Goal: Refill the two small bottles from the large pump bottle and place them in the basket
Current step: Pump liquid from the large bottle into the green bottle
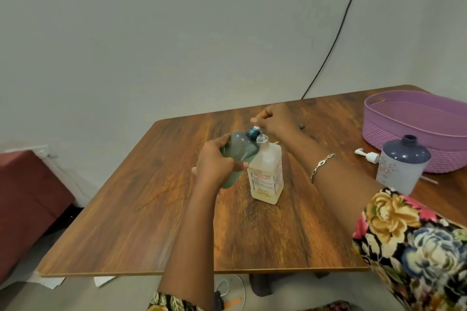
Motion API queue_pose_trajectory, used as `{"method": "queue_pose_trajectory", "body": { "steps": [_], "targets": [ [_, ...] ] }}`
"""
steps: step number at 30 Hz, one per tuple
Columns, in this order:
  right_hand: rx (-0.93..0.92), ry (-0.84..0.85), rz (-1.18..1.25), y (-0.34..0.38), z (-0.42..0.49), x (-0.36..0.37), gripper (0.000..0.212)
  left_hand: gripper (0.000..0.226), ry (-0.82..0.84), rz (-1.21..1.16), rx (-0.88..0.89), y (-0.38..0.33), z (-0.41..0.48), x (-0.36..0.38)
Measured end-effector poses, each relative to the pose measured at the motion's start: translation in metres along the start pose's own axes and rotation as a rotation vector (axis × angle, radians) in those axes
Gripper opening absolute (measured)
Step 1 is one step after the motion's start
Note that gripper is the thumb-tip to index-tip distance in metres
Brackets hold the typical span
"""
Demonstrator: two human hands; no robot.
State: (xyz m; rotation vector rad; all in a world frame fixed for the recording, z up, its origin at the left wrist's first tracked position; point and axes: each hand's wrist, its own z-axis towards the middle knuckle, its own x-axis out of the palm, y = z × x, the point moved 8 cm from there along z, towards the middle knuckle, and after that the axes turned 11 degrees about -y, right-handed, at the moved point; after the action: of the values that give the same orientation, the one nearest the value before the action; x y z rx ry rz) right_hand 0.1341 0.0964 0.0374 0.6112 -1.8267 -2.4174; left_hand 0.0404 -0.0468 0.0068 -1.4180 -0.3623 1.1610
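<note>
The step in hand is, I judge, the filling of the first small bottle. The left hand point(214, 163), centre of the frame, grips the green small bottle point(238, 150) w/ fingers wrapped round its body. The bottle is tilted, and its blue neck touches or nearly touches the spout of the large pump bottle point(266, 177), which stands upright on the desk point(151, 197). The right hand point(274, 118), just above, has its fingers curled on the pump head point(261, 138). To do it well: keep the open neck directly under the spout tip, press the pump slowly and fully, and let it rise completely before the next stroke. Hold the green bottle only as tilted as needed, so liquid does not run back out. The pump bottle could slide or tip under a sideways push, so the press should go straight down. The 2nd small bottle point(401, 166), w/ grey-purple top and open neck, stands at the right of the frame. Its loose pump point(367, 156) lies beside it, and the purple basket point(394, 134) is just behind. Writing: red letters on the pump bottle label read approx. "BIOCHEK CHG". The smaller print, and the label of the 2nd bottle, are too small to read.
</note>
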Motion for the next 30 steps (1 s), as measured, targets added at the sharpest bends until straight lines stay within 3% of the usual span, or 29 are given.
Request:
{"method": "queue_pose_trajectory", "body": {
  "steps": [12, 17, 30],
  "targets": [
    [0.077, 0.093, -0.006, 0.012, -0.001, 0.000, 0.019, 0.081, 0.006, -0.008, 0.021, -0.004, 0.002, -0.004],
    [0.050, 0.080, -0.120, -0.001, -0.001, 0.007, 0.020, 0.081, 0.020, 0.017, 0.004, 0.008, -0.003, 0.003],
    [0.066, 0.108, -0.008, -0.002, -0.001, 0.006, 0.018, 0.084, 0.014, 0.027, 0.009, 0.006, -0.001, 0.002]
  ]
}}
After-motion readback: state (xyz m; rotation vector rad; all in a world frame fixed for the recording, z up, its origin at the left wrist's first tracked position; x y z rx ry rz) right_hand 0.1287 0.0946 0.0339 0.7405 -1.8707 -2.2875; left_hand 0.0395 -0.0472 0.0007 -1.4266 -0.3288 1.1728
